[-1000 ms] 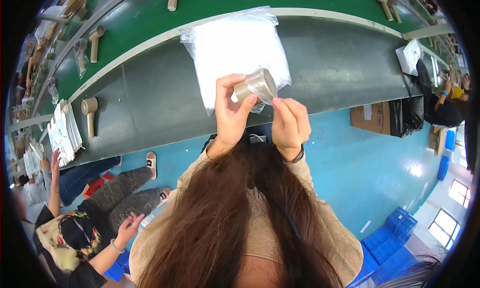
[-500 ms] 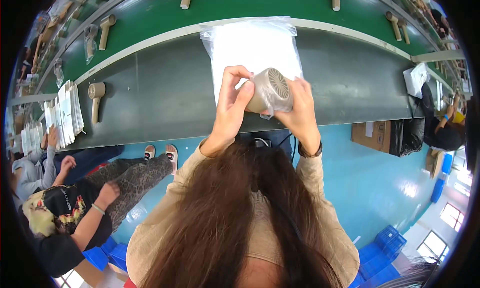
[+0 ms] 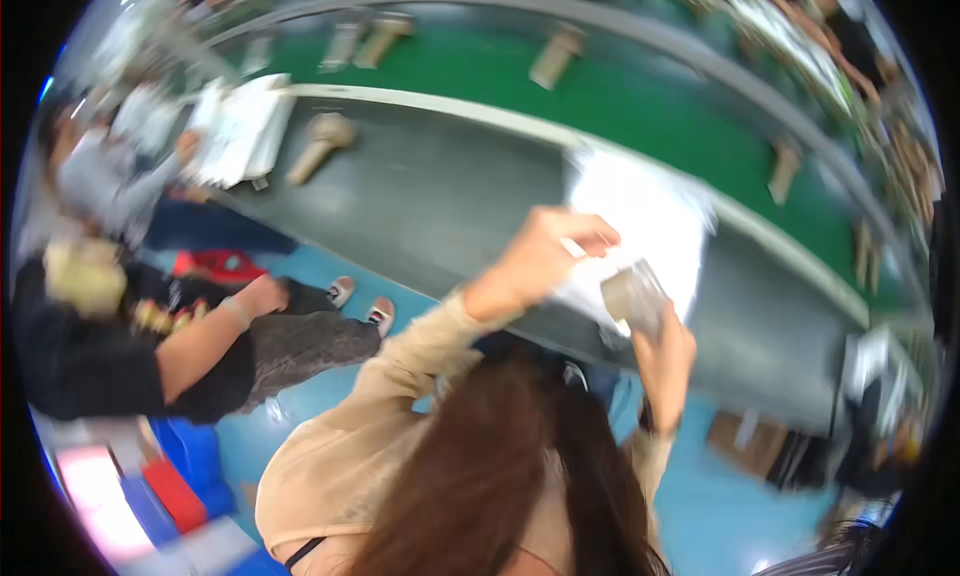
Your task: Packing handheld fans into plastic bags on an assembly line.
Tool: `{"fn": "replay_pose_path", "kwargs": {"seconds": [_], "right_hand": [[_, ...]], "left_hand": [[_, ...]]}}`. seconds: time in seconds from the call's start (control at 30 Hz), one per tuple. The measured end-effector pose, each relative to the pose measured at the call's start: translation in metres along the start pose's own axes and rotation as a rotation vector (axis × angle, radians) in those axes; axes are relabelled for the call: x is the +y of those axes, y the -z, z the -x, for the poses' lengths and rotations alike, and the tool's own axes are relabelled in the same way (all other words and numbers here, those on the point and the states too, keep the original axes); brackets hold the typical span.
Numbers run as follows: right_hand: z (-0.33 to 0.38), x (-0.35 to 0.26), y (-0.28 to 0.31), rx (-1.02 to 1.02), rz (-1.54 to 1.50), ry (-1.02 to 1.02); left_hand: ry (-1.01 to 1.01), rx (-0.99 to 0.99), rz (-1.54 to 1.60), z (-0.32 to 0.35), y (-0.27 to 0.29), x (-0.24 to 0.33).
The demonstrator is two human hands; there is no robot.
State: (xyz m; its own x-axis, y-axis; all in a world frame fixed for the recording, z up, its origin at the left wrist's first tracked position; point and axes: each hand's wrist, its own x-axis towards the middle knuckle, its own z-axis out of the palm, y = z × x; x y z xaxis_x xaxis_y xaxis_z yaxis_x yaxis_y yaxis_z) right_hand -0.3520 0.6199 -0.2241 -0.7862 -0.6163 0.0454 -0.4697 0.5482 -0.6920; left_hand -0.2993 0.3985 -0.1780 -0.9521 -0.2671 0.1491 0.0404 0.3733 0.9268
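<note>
A tan handheld fan [image 3: 634, 294] in a clear plastic wrap is in my right hand [image 3: 664, 356], with its head raised over the near edge of the workbench. The fingers of that hand wrap round its right side. My left hand [image 3: 548, 261] is a little to the left of the fan, apart from it. Its thumb and fingers are spread, with nothing visible between them, though motion smears the picture. Beyond both hands lies a stack of white plastic bags [image 3: 640, 211] on the dark bench.
Another tan fan [image 3: 320, 148] lies on the bench to the left, near a pile of white sheets [image 3: 240, 126]. More fans, one of them this fan [image 3: 556, 58], lie on the green conveyor belt [image 3: 480, 81]. Beside me on the left is a person [image 3: 200, 326]. A cardboard box [image 3: 745, 444] stands at right.
My left hand has let go of the fan and moved away to the left; my right hand still holds it. The whole view has turned toward the left and blurred.
</note>
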Motion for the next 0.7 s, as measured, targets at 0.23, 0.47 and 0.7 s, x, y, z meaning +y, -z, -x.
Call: {"fn": "replay_pose_path", "kwargs": {"seconds": [0.23,0.47,0.7], "right_hand": [[-0.016,-0.021,-0.008,-0.039,0.009,-0.022],[-0.023,-0.054,-0.027,0.115,0.150,-0.106],[-0.024,-0.076,-0.037,0.220,0.359,-0.233]], "left_hand": [[-0.445,0.203,-0.391,0.011,0.013,-0.015],[-0.481,0.437,-0.379,0.037,-0.018,0.000],[-0.179,0.295,-0.050,0.031,-0.012,-0.006]]}}
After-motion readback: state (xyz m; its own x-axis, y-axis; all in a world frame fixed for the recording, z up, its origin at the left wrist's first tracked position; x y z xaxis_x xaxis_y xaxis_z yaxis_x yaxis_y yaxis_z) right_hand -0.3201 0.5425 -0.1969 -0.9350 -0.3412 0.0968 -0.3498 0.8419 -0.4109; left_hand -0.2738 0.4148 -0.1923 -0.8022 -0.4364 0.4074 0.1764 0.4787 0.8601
